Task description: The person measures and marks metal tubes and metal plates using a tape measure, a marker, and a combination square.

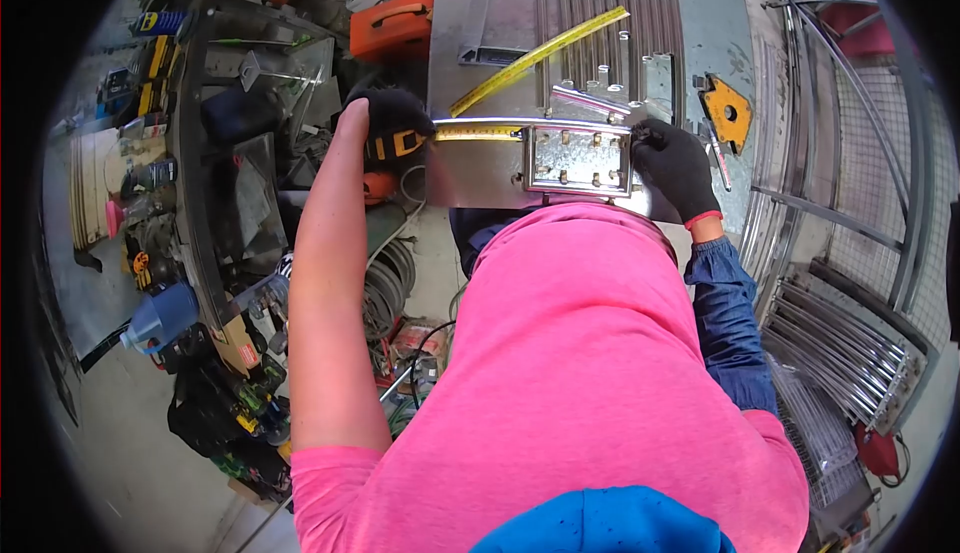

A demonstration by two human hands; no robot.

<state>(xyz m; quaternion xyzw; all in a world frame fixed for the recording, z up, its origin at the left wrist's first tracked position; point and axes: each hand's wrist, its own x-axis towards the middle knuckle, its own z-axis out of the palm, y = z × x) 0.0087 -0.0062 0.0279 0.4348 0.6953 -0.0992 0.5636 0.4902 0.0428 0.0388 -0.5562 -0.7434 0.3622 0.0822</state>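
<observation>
My left hand point(392, 113), in a black glove, is closed around a black and orange tape measure point(408, 143) at the table's left edge. From its case the yellow blade point(480, 134) stretches right, along the far edge of a shiny rectangular metal frame point(580, 163) with small tabs on it. A bright strip carries on from the blade to my right hand point(676, 165), also gloved in black. Those fingers are pinched at the frame's far right corner, on what looks like the blade's end; the fingertips partly hide it.
On the metal table point(480, 178) lie a yellow folding rule point(540, 61), several metal tubes point(600, 13) and an orange welding magnet point(727, 113). An orange case point(392, 25) stands beyond its left side. Tool-laden shelving is at left, metal racks point(840, 338) at right.
</observation>
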